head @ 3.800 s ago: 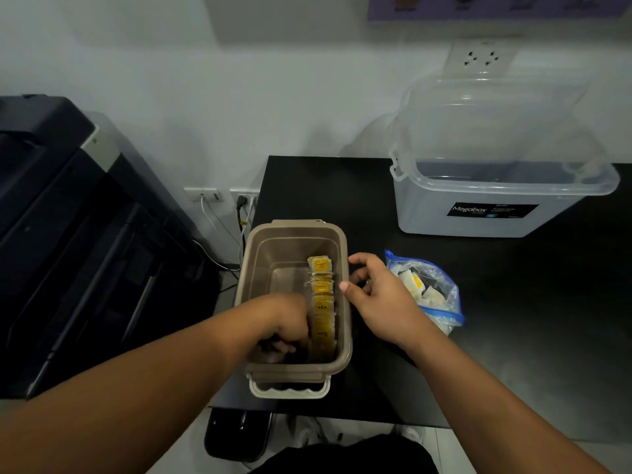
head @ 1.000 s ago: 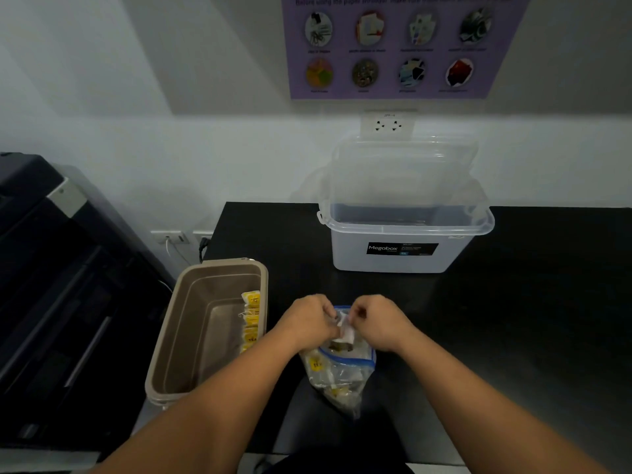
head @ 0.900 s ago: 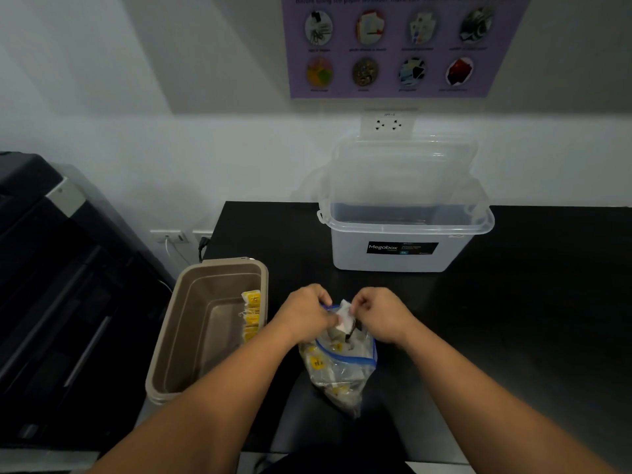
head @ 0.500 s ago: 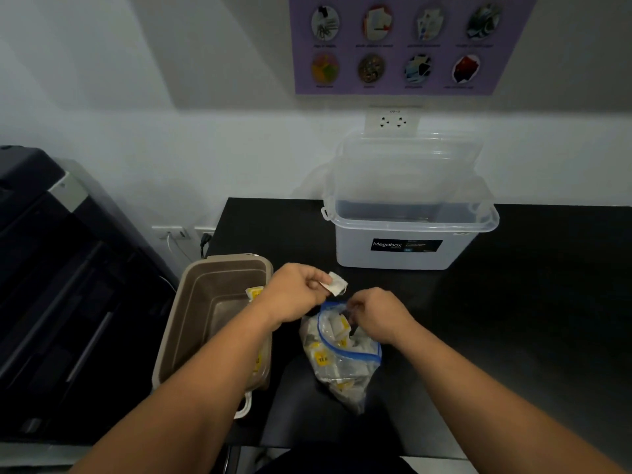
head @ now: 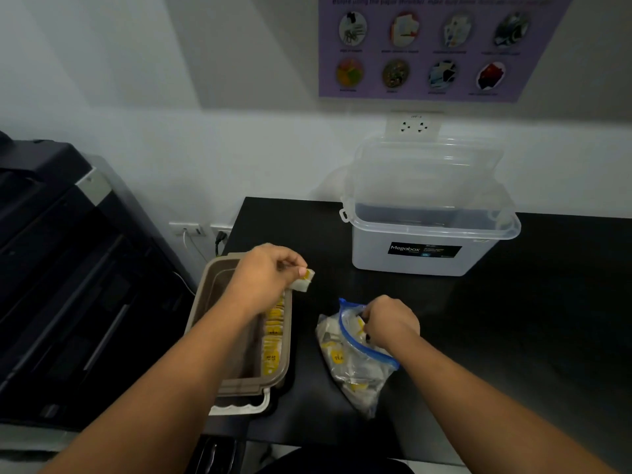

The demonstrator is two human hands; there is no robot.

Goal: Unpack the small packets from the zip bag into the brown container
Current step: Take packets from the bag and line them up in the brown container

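The brown container stands at the black table's left edge, with a row of yellow-and-white packets lined along its right wall. Over its far right rim my left hand pinches one small white and yellow packet. To the right lies the clear zip bag with a blue seal, several packets inside. At the bag's open mouth my right hand has its fingers curled into the opening; whether they hold the rim or a packet is hidden.
A translucent Megabox bin with its lid leaning behind stands at the back of the black table. A large dark printer fills the left. Wall sockets and cables sit between printer and table.
My left hand drew a packet out of the bag and carried it left, over the container's rim. My right hand stayed at the bag's mouth.
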